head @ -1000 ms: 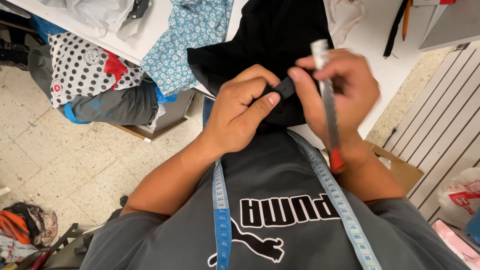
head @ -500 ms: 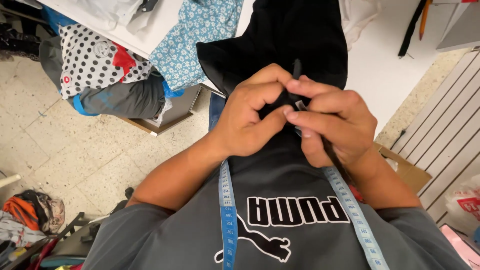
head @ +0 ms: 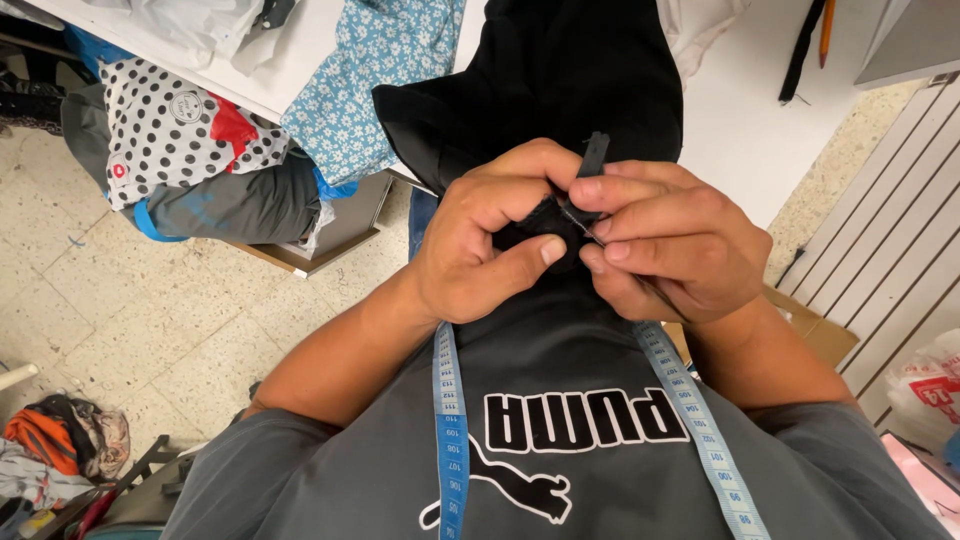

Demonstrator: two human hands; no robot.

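A black garment [head: 560,70] hangs off the white table's edge [head: 740,130] toward my chest. My left hand [head: 480,240] pinches a bunched fold of this black fabric, thumb pressed across it. My right hand [head: 670,245] is closed right against the left one, fingertips gripping the same fold together with a thin dark tool whose tip [head: 596,150] sticks up above the knuckles. A blue measuring tape [head: 448,430] hangs around my neck, down both sides of my grey shirt.
Blue floral cloth [head: 370,90] drapes over the table beside the black garment. A polka-dot bag [head: 170,140] and grey fabric sit below on the left, over a tiled floor. A slatted panel [head: 890,240] and cardboard stand at the right; clothes lie bottom left.
My right hand, which held a long slim tool upright and apart a second ago, has come down against the left hand. Both now close on the black fold.
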